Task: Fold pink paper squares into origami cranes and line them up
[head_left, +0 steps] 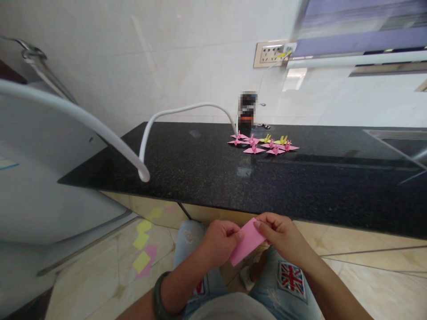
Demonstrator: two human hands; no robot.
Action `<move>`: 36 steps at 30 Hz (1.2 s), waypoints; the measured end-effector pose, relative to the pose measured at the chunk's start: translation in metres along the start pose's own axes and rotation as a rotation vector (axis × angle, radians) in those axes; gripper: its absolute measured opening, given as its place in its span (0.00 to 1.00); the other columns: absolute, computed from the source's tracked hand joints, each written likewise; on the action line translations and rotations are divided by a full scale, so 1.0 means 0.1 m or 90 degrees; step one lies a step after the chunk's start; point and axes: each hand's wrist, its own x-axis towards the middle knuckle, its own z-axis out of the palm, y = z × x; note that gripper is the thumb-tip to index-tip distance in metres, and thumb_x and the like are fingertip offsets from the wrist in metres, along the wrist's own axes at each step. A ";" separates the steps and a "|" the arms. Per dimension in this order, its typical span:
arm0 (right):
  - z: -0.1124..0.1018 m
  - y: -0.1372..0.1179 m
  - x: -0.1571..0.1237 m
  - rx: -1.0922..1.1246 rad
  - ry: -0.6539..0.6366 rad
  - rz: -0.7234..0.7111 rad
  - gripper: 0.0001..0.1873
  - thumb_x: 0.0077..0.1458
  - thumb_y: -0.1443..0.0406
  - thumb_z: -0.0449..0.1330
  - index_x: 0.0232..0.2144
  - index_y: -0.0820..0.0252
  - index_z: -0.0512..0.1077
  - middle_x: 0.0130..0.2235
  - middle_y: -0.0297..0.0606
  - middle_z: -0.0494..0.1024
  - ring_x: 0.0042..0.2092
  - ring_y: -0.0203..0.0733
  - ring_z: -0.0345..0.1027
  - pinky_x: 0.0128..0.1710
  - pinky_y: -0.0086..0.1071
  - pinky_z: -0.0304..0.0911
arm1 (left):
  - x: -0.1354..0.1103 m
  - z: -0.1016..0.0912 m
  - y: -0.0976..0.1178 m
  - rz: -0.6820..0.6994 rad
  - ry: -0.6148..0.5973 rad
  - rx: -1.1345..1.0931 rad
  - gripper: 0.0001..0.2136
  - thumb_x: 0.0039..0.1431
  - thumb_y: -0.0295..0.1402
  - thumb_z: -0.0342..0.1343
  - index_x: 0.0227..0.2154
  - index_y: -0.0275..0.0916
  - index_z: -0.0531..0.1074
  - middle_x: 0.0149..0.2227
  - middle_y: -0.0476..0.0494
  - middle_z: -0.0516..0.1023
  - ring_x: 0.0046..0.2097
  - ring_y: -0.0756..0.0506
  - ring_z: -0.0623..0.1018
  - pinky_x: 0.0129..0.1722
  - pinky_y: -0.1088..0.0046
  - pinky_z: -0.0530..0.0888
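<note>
A pink sheet of paper [247, 243], which looks folded into a rectangle, is held above my lap, just in front of the counter's edge. My left hand [221, 242] pinches its left edge between thumb and fingers. At its upper right corner, my right hand [278, 229] grips it with the thumb on top. Several folded paper cranes stand in a cluster on the counter beyond my hands, most of them pink [254, 150] and a couple yellow [283, 140].
A black stone counter [187, 164] spans the view, with a sink [407, 142] at far right. A bent white tube [100, 124] crosses the left side. Behind the cranes stands a dark blurred object [247, 109]. Yellow and pink paper squares [142, 240] lie on the tiled floor.
</note>
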 end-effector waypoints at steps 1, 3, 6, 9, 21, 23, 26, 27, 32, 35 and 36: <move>0.00 0.00 0.00 -0.015 0.005 -0.003 0.13 0.51 0.60 0.50 0.25 0.64 0.68 0.19 0.30 0.62 0.21 0.30 0.53 0.19 0.24 0.48 | 0.00 0.00 -0.01 0.002 -0.003 0.004 0.13 0.47 0.36 0.47 0.20 0.32 0.71 0.18 0.49 0.65 0.21 0.53 0.61 0.19 0.79 0.55; 0.01 0.01 0.01 -0.043 0.015 -0.010 0.14 0.51 0.59 0.50 0.23 0.64 0.67 0.19 0.30 0.61 0.22 0.30 0.53 0.19 0.24 0.48 | 0.00 0.01 -0.02 0.002 -0.006 0.014 0.13 0.48 0.36 0.47 0.20 0.32 0.71 0.18 0.49 0.66 0.22 0.53 0.62 0.19 0.79 0.55; 0.01 0.00 0.00 -0.065 0.019 -0.019 0.14 0.51 0.59 0.50 0.22 0.63 0.66 0.19 0.30 0.61 0.22 0.30 0.53 0.19 0.24 0.48 | -0.01 0.01 -0.03 0.007 -0.013 0.038 0.13 0.48 0.36 0.46 0.21 0.33 0.72 0.19 0.49 0.67 0.23 0.52 0.63 0.20 0.78 0.55; 0.01 0.00 0.00 -0.076 0.011 -0.026 0.13 0.51 0.60 0.49 0.23 0.63 0.65 0.20 0.30 0.61 0.22 0.30 0.53 0.19 0.24 0.48 | -0.02 0.02 -0.02 0.019 -0.016 0.070 0.13 0.47 0.36 0.46 0.20 0.34 0.72 0.19 0.49 0.67 0.23 0.52 0.64 0.21 0.78 0.56; -0.04 -0.05 0.07 -0.177 -0.015 -0.095 0.11 0.51 0.64 0.49 0.22 0.62 0.67 0.21 0.32 0.66 0.25 0.32 0.58 0.22 0.24 0.51 | 0.00 0.04 0.09 0.030 -0.050 0.147 0.13 0.50 0.35 0.44 0.23 0.34 0.70 0.21 0.50 0.66 0.24 0.53 0.63 0.21 0.78 0.55; -0.05 -0.07 0.07 -0.168 -0.041 -0.088 0.11 0.50 0.64 0.49 0.22 0.62 0.67 0.21 0.32 0.66 0.24 0.31 0.57 0.22 0.24 0.51 | 0.01 0.05 0.09 0.033 -0.057 0.148 0.13 0.50 0.35 0.43 0.21 0.34 0.69 0.20 0.51 0.64 0.23 0.53 0.62 0.21 0.78 0.54; -0.06 -0.10 0.08 -0.145 -0.093 -0.072 0.10 0.49 0.64 0.50 0.23 0.62 0.69 0.20 0.31 0.65 0.22 0.30 0.55 0.20 0.23 0.49 | 0.02 0.06 0.09 0.031 -0.067 0.130 0.14 0.50 0.37 0.43 0.19 0.34 0.68 0.18 0.51 0.61 0.22 0.54 0.60 0.19 0.78 0.53; -0.06 -0.11 0.09 -0.138 -0.104 -0.070 0.10 0.48 0.64 0.51 0.22 0.62 0.69 0.19 0.30 0.65 0.22 0.30 0.54 0.19 0.23 0.49 | 0.02 0.07 0.09 0.033 -0.066 0.119 0.14 0.50 0.37 0.43 0.19 0.34 0.68 0.18 0.51 0.61 0.22 0.54 0.60 0.19 0.78 0.52; -0.02 -0.14 0.13 -0.044 -0.041 -0.052 0.13 0.49 0.60 0.51 0.24 0.63 0.69 0.19 0.31 0.65 0.21 0.30 0.55 0.19 0.23 0.51 | 0.08 0.09 0.03 0.049 0.002 0.030 0.15 0.50 0.38 0.45 0.19 0.33 0.68 0.17 0.51 0.61 0.22 0.53 0.60 0.20 0.77 0.53; 0.08 -0.08 0.12 0.070 0.078 -0.025 0.16 0.50 0.56 0.50 0.32 0.63 0.68 0.20 0.31 0.63 0.21 0.30 0.55 0.18 0.23 0.52 | 0.12 0.10 -0.01 0.032 0.087 -0.047 0.16 0.51 0.40 0.43 0.23 0.32 0.70 0.19 0.49 0.64 0.23 0.52 0.61 0.21 0.77 0.55; 0.13 -0.05 0.10 0.092 0.078 -0.021 0.16 0.49 0.56 0.50 0.32 0.63 0.67 0.21 0.31 0.64 0.21 0.30 0.55 0.18 0.23 0.52 | 0.13 0.11 -0.02 0.029 0.110 -0.069 0.16 0.51 0.40 0.43 0.25 0.32 0.70 0.20 0.48 0.65 0.23 0.52 0.61 0.21 0.77 0.56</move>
